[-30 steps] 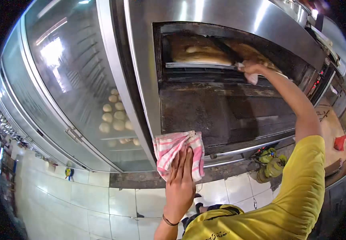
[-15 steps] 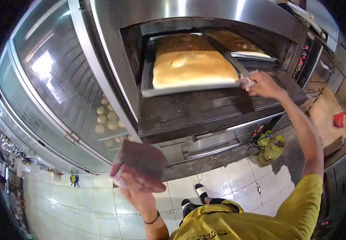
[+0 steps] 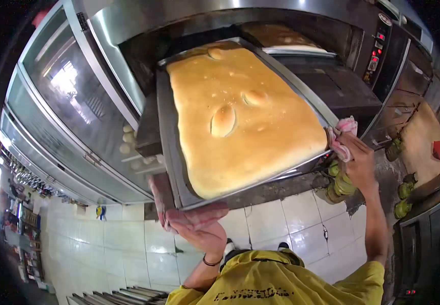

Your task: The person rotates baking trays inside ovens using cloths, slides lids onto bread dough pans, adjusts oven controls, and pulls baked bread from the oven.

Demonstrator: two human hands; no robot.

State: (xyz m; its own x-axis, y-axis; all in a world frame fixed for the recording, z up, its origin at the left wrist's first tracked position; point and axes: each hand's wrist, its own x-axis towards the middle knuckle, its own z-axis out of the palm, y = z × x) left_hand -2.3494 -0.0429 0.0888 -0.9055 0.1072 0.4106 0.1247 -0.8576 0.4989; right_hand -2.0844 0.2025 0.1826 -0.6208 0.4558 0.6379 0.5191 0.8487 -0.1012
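Tray (image 3: pixel 180 180) drawn outward; right grip (image 3: pixel 360 161) clutches its corner, left grip (image 3: pixel 205 236) opposite, closure unclear

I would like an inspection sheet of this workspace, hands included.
Surface: dark oven deck, second sheet cake at back.
Job's things: golden sheet cake in metal baking tray, extending past the deck's front edge.
Clutter: small red item on board, right.
Hands: left hand with striped cloth at tray's near-left corner; right hand grips near-right corner through second cloth.
Cables: nothing seen.
Surroundings: glass-door cabinet with dough balls, left; green gas cylinders, right.
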